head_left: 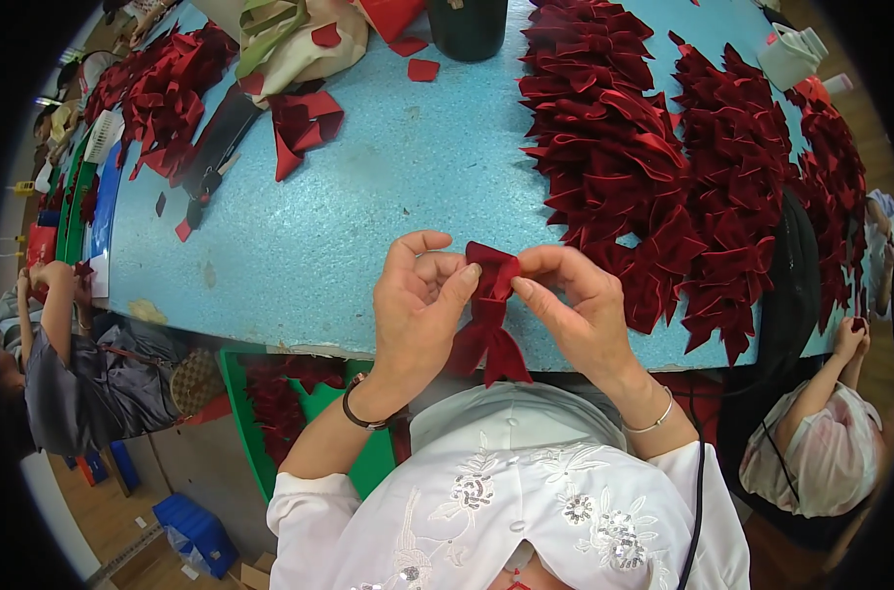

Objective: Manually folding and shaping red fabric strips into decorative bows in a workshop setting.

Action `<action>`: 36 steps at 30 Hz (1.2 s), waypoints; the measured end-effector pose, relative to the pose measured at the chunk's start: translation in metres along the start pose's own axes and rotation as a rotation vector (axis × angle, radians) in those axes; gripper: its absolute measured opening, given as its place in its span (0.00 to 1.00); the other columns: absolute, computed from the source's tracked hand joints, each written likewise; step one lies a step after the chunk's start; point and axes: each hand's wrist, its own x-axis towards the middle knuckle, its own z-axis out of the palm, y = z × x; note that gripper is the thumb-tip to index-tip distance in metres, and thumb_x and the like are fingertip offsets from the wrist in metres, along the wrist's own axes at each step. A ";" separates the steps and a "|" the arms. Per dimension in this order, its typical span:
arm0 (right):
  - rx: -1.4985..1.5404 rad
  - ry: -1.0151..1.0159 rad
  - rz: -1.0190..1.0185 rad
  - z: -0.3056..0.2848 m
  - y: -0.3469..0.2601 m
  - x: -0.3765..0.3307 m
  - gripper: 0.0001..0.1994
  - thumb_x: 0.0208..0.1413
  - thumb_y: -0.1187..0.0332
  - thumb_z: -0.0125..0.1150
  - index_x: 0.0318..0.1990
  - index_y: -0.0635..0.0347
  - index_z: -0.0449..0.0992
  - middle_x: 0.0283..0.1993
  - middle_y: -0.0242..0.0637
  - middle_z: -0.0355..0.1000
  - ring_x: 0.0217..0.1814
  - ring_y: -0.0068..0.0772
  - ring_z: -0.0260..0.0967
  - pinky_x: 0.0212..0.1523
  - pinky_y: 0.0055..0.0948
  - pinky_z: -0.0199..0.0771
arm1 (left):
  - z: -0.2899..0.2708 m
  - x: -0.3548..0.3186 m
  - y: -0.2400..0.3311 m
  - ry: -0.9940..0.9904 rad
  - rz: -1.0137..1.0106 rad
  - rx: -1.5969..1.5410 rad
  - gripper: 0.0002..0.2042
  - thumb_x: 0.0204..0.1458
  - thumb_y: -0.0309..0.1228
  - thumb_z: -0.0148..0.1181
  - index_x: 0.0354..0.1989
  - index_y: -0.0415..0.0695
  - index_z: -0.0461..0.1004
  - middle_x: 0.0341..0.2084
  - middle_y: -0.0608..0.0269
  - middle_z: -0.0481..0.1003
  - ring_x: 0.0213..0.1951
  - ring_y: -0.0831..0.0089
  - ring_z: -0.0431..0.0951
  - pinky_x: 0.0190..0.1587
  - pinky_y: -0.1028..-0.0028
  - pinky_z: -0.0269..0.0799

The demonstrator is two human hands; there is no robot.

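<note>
Dark-red velvety ribbon bow (490, 313) is being held between pinching left hand (415, 313) and right hand (587, 313); loop-shaping seems underway, next probably needing even tension.

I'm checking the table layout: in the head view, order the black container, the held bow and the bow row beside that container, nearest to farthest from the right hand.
From the right hand:
1. Held bow: in its grip, leftward.
2. Bow row: just beyond the hand.
3. Black container: far ahead, top of view.
</note>
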 end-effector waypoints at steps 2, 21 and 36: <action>0.010 0.157 -0.178 0.006 -0.003 0.002 0.04 0.49 0.77 0.62 0.33 0.67 0.75 0.31 0.33 0.73 0.31 0.18 0.65 0.31 0.19 0.66 | -0.002 -0.001 0.004 -0.001 -0.016 0.024 0.17 0.51 0.20 0.58 0.47 0.35 0.60 0.29 0.64 0.73 0.29 0.84 0.70 0.29 0.84 0.66; 0.075 -0.072 0.151 0.026 -0.002 -0.002 0.03 0.50 0.76 0.60 0.30 0.67 0.75 0.28 0.27 0.70 0.28 0.13 0.61 0.28 0.15 0.61 | -0.035 0.001 0.009 -0.295 -0.237 -0.095 0.21 0.45 0.17 0.63 0.46 0.35 0.61 0.37 0.58 0.74 0.38 0.77 0.74 0.41 0.79 0.72; -0.106 -0.086 0.111 0.036 0.001 0.000 0.03 0.51 0.76 0.59 0.30 0.67 0.72 0.26 0.29 0.68 0.26 0.15 0.61 0.26 0.17 0.62 | -0.058 0.012 -0.007 -0.289 -0.290 -0.160 0.18 0.42 0.16 0.64 0.37 0.40 0.60 0.33 0.60 0.72 0.35 0.76 0.75 0.38 0.77 0.76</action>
